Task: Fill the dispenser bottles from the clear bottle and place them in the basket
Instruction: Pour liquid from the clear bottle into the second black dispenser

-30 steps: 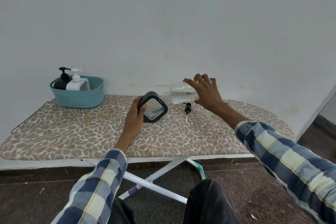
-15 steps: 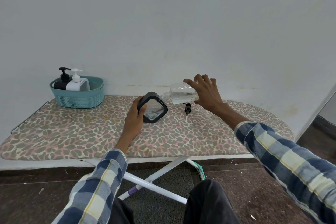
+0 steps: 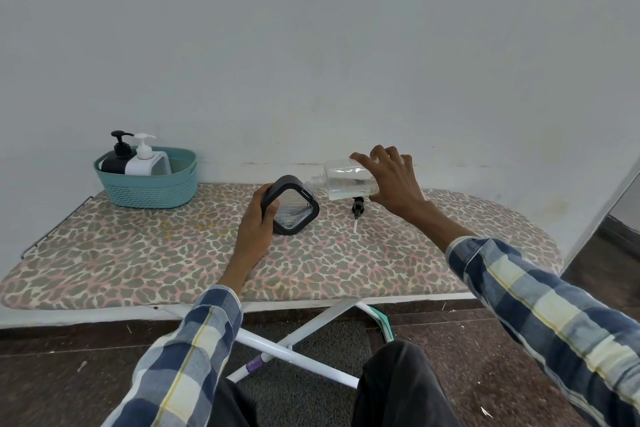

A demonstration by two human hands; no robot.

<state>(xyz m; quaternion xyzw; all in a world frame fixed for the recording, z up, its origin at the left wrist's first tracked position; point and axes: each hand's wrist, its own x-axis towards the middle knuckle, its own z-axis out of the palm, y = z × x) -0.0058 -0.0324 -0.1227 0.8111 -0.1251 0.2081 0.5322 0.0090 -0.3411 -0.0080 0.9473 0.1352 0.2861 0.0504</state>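
My left hand (image 3: 255, 226) grips a black-framed dispenser bottle (image 3: 295, 210) with a clear textured face, tilted on the ironing board (image 3: 145, 253). My right hand (image 3: 391, 180) holds the clear bottle (image 3: 346, 182) on its side, its threaded neck pointing left at the dispenser's top corner. A little liquid lies in the clear bottle. A black pump head (image 3: 357, 208) with a white tube lies on the board below the clear bottle. At the far left, a teal basket (image 3: 152, 187) holds a black dispenser bottle (image 3: 117, 158) and a white dispenser bottle (image 3: 145, 159).
The board has a leopard-print cover and stands against a white wall. Its white crossed legs (image 3: 294, 340) sit above a dark floor near my knees. A metal rack (image 3: 55, 232) sticks out at the board's left end.
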